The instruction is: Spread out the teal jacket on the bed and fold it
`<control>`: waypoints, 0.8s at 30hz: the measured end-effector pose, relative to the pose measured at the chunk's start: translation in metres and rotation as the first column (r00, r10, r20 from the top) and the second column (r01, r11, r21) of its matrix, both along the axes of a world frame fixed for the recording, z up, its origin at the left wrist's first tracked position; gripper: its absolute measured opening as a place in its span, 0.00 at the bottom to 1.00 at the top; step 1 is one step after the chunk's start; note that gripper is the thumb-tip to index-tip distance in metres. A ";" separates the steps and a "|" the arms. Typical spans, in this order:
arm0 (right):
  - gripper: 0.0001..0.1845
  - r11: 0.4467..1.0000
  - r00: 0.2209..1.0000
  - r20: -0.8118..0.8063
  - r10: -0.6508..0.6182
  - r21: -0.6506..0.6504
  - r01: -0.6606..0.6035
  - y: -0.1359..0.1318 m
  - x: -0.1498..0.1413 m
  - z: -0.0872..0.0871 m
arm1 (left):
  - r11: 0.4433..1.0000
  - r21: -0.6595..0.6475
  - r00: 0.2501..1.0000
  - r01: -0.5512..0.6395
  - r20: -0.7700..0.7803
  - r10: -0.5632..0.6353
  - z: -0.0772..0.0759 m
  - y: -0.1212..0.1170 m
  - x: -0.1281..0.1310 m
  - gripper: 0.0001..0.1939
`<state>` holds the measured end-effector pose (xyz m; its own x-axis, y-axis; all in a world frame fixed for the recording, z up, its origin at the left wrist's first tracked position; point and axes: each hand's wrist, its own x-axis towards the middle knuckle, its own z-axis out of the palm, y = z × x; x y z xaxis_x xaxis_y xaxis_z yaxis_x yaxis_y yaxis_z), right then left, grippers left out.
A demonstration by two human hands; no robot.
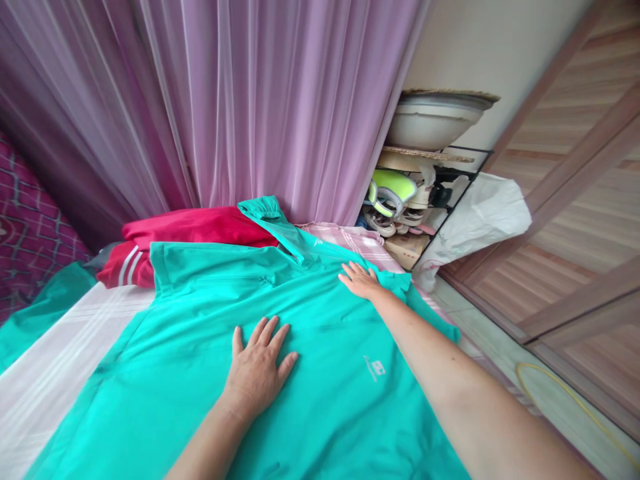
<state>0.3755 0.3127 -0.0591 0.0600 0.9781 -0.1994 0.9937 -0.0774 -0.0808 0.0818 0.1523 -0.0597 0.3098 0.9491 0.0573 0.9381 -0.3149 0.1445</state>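
A turquoise jacket point(320, 360) lies spread out over a pink-and-white checked cloth point(55, 353). It carries a small white logo and a zipped pocket, and one sleeve with a gathered cuff reaches toward the curtain. My left hand point(257, 367) rests palm down on the middle of the jacket, fingers spread. Farther to the right, my right hand point(359, 280) presses flat on the jacket near its collar, its fingers stretched out. Neither hand grips anything. Behind the jacket, partly under its sleeve, lies a folded red garment point(200, 227) with white stripes.
Purple curtains point(280, 100) hang along the far side. At the right stands a black rack point(445, 220) with shoes, a yellow-green visor point(397, 187) and a white basin point(433, 120) on top. A white plastic bag point(485, 217) hangs beside it, near wooden doors point(570, 220).
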 end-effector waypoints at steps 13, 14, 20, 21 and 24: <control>0.25 0.942 0.975 -0.040 0.218 0.268 -0.200 0.022 -0.120 0.060 | 1.000 0.020 0.998 0.002 0.062 -0.003 -0.006 -0.002 -0.002 0.28; 0.20 0.948 0.981 -0.035 0.189 0.268 -0.173 0.029 -0.125 0.063 | 1.000 0.014 0.998 0.001 0.063 -0.002 -0.006 -0.003 -0.003 0.28; 0.22 0.932 0.984 -0.174 -0.043 0.349 0.103 0.069 -0.138 0.061 | 1.000 0.011 0.998 0.000 0.070 -0.001 -0.008 -0.001 -0.002 0.30; 0.21 0.934 0.979 -0.198 -0.046 0.339 0.112 0.071 -0.139 0.056 | 1.000 0.012 0.997 0.001 0.072 -0.001 -0.008 -0.001 -0.001 0.30; 0.20 0.948 0.971 -0.236 -0.026 0.302 0.099 0.064 -0.146 0.040 | 1.000 0.005 0.997 0.005 0.080 -0.005 -0.009 -0.001 -0.001 0.30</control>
<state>0.2300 0.3768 -0.0196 0.1116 0.9890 0.0976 0.9401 -0.0732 -0.3330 0.0811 0.1516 -0.0684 0.3090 0.9471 0.0865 0.9220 -0.3207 0.2171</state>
